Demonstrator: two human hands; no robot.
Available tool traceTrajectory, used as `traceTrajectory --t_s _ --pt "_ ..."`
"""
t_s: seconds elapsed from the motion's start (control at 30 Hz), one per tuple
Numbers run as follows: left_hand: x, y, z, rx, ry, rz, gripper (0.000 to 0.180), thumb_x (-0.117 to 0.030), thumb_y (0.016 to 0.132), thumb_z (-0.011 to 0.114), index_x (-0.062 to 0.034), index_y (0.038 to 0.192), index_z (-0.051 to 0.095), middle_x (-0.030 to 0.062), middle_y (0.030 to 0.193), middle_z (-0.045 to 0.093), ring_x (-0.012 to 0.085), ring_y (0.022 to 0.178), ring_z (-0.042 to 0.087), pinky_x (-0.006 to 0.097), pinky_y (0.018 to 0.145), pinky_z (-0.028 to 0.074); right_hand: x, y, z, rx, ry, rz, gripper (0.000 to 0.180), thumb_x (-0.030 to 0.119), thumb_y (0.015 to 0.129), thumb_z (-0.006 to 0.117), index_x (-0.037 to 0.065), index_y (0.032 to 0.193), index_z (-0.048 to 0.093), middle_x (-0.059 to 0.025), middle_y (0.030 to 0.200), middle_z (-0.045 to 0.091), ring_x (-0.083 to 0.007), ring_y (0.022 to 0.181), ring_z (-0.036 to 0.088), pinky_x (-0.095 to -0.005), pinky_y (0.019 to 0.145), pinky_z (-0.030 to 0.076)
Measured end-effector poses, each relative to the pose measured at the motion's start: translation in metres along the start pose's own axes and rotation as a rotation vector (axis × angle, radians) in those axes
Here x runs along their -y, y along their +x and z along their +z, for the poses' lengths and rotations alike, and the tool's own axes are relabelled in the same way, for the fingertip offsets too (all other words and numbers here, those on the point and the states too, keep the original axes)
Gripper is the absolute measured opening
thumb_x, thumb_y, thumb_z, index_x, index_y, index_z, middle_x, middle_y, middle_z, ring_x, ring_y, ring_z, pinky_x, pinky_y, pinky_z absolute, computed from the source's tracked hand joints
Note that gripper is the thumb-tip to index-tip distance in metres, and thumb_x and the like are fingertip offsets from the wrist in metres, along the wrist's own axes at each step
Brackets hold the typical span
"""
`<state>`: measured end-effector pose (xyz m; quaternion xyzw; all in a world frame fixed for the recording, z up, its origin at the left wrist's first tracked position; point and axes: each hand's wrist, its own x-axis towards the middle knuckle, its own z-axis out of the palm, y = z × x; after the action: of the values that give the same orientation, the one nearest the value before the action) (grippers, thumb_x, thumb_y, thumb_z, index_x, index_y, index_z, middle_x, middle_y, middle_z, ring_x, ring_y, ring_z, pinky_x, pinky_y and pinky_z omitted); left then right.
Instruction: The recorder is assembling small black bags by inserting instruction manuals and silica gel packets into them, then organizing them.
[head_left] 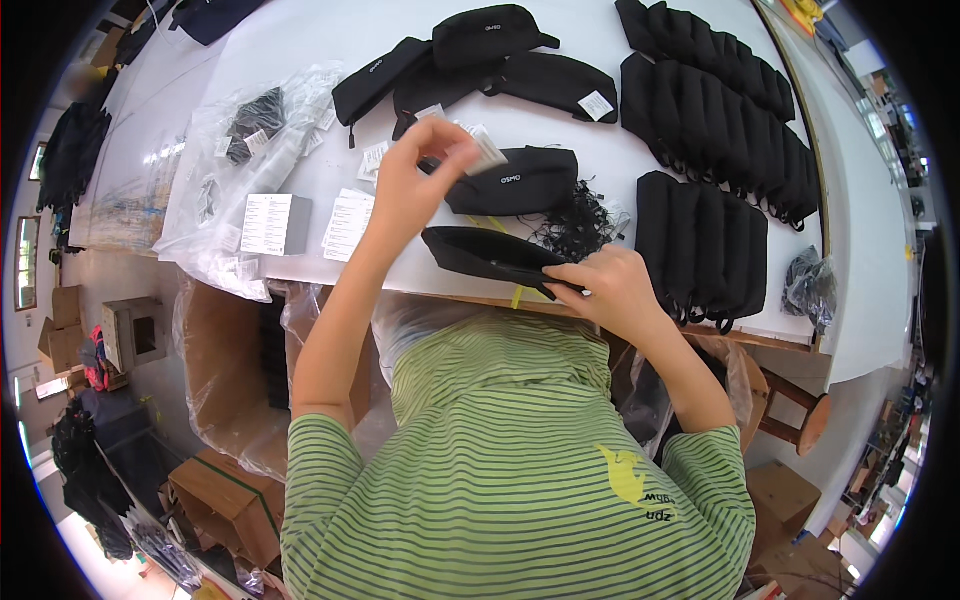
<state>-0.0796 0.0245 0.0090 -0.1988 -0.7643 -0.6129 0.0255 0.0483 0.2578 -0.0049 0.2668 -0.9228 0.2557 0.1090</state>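
My right hand (612, 287) pinches the right end of a black fabric pouch (470, 252) at the table's front edge. The pouch's long mouth gapes upward. Raised to the left above the table, my left hand (425, 170) is closed on a small white packet (487, 152), blurred, with dark print. Behind the pouch lies another black pouch (512, 185) with a pale printed mark. A tangle of thin black cords (580, 222) is heaped beside it, just beyond my right hand.
Several black pouches (490, 38) are piled at the back. Rows of standing pouches (700, 240) fill the right side. On the left are clear plastic bags (285, 110), a stack of printed white cards (270, 225) and another card stack (347, 225). A plastic-lined carton (235, 370) stands below the table edge.
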Motion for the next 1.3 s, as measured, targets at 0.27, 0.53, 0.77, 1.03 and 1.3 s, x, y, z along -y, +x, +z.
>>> traceTrajectory --t_s 0.27,0.53,0.77,1.03,1.3 --pt "-0.033 -0.046 -0.002 0.123 0.512 0.248 0.018 -0.017 0.077 0.073 -0.0095 0.092 0.067 0.0021 0.115 0.059 0.0250 0.113 0.046 0.041 0.099 0.032 0.008 0.018 -0.007 -0.111 -0.025 0.047 0.012 0.021 0.069 0.077 0.017 0.079 0.072 -0.0006 0.049 0.048 -0.0181 0.045 0.049 -0.0305 0.046 0.038" --pt "-0.018 -0.046 0.003 -0.040 0.382 0.181 0.040 -0.020 0.075 0.076 -0.0091 0.110 0.060 0.0114 0.125 0.051 0.0280 0.116 0.043 0.040 0.100 0.031 0.009 0.020 0.000 -0.179 -0.041 0.056 0.013 0.019 0.069 0.078 0.015 0.081 0.073 -0.0009 0.049 0.049 -0.0177 0.043 0.045 -0.0306 0.045 0.036" --pt "0.005 -0.083 0.042 -0.284 -0.936 -0.404 0.066 -0.015 0.083 0.071 -0.0004 0.135 0.033 0.0104 0.130 0.045 0.0208 0.120 0.045 0.035 0.104 0.033 0.033 0.031 -0.001 -0.306 0.335 0.342 0.016 0.013 0.068 0.079 0.006 0.081 0.073 -0.0012 0.045 0.042 -0.0108 0.043 0.036 -0.0271 0.045 0.027" --pt "-0.004 -0.086 0.050 -0.389 -1.026 -0.655 0.051 -0.019 0.081 0.073 -0.0026 0.122 0.048 0.0080 0.109 0.058 0.0187 0.099 0.059 0.033 0.084 0.051 0.036 0.030 0.020 -0.289 0.239 0.203 0.013 0.019 0.078 0.073 0.007 0.081 0.072 -0.0016 0.053 0.056 -0.0107 0.042 0.039 -0.0272 0.047 0.029" --pt "-0.016 -0.084 0.053 -0.428 -1.009 -0.618 0.050 -0.018 0.079 0.075 -0.0004 0.119 0.050 0.0080 0.105 0.059 0.0191 0.094 0.061 0.033 0.081 0.052 0.037 0.010 0.042 -0.487 1.017 0.730 0.028 0.020 0.099 0.048 0.000 0.086 0.063 0.0042 0.066 0.047 -0.0045 0.057 0.034 -0.0224 0.055 0.029"
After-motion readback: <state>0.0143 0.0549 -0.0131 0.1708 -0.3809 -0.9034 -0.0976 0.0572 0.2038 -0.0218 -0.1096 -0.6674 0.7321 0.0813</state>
